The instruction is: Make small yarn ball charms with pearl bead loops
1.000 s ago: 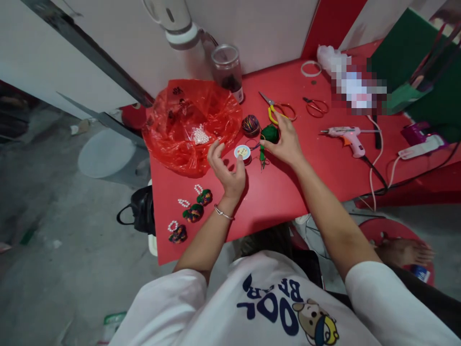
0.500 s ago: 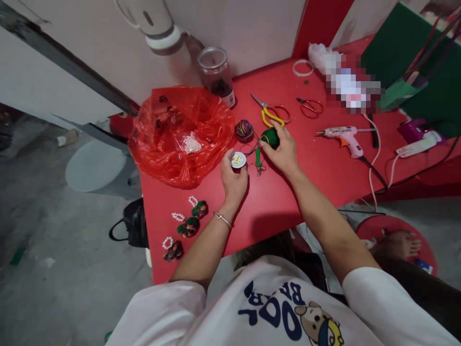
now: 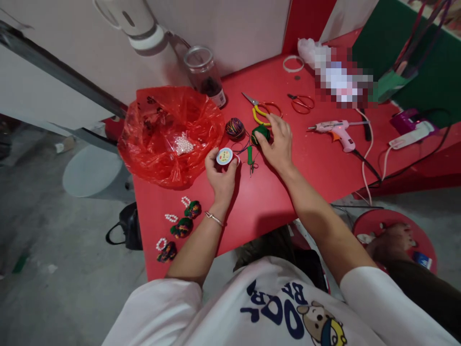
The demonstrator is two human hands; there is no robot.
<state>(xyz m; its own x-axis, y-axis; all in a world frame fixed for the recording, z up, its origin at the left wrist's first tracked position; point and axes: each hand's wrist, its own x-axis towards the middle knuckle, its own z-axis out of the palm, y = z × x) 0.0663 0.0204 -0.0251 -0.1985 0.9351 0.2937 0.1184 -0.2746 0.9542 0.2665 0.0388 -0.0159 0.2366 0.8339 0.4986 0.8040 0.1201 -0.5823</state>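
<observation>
My left hand (image 3: 220,179) is closed around a small white round spool (image 3: 224,156) with a yellow label, held just above the red table (image 3: 288,182). My right hand (image 3: 276,144) has its fingers curled on a green yarn ball (image 3: 260,132). A green-handled tool (image 3: 249,156) lies between the two hands, with thin threads trailing near it. A multicoloured yarn ball (image 3: 235,128) sits just behind the spool.
A red plastic bag (image 3: 169,132) holding white beads (image 3: 183,143) lies at the left. Three yarn charms with bead loops (image 3: 180,226) line the front left edge. Yellow scissors (image 3: 259,110), red scissors (image 3: 301,102), a glue gun (image 3: 333,130) and a jar (image 3: 203,72) are behind.
My left hand closed on the white spool, which it had only been reaching beside. My right hand stayed on the green yarn ball. The view shifted slightly right and down.
</observation>
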